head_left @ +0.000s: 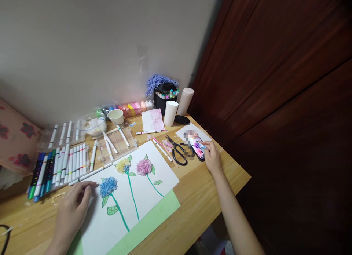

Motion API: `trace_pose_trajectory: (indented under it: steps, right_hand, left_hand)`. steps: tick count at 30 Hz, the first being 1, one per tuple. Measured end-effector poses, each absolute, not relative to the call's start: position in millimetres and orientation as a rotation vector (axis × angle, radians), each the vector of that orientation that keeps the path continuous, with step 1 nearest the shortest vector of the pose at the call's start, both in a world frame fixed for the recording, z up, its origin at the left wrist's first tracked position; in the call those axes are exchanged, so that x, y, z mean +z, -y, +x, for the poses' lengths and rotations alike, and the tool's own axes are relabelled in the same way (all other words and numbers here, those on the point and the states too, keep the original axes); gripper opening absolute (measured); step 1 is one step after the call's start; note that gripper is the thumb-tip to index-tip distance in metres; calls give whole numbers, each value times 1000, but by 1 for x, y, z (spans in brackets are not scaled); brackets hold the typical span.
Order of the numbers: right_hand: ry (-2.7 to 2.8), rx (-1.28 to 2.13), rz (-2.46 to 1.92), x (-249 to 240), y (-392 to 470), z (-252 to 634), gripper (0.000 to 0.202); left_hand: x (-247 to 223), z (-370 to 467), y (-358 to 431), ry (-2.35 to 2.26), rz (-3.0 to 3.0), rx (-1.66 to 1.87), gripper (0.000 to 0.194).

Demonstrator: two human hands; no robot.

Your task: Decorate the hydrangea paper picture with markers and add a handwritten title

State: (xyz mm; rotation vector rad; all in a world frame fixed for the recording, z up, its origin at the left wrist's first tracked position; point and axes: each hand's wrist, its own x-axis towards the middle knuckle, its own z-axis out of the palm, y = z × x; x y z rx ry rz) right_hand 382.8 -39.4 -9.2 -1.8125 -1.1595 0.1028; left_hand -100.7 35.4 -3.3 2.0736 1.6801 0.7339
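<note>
Flower drawing (125, 200) lay before me, on green sheet (165, 207). My left hand (73, 205) bent inward at drawing's left edge, fingers loosely curled, narrow gap to thumb; whether fingertips pressed paper, couldn't tell. Right forearm stretched forward, right hand (212, 156) half open, index fingertip at phone (197, 149) screen.

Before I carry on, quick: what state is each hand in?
Left hand: open, loosely curled, nothing visible in it, by the paper.
Right hand: open, at the phone, not gripping it.

Drawing sheet (125, 203) cut off at the bottom edge — phone (198, 149) partly pixelated
</note>
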Motion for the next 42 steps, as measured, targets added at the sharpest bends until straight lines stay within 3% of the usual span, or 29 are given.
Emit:
trace_pose_trajectory:
  steps: [42]
  right_hand:
    - [1184, 47, -1699, -13, 40, 385, 33]
  left_hand:
    - [7, -95, -35, -1746, 2051, 680, 31]
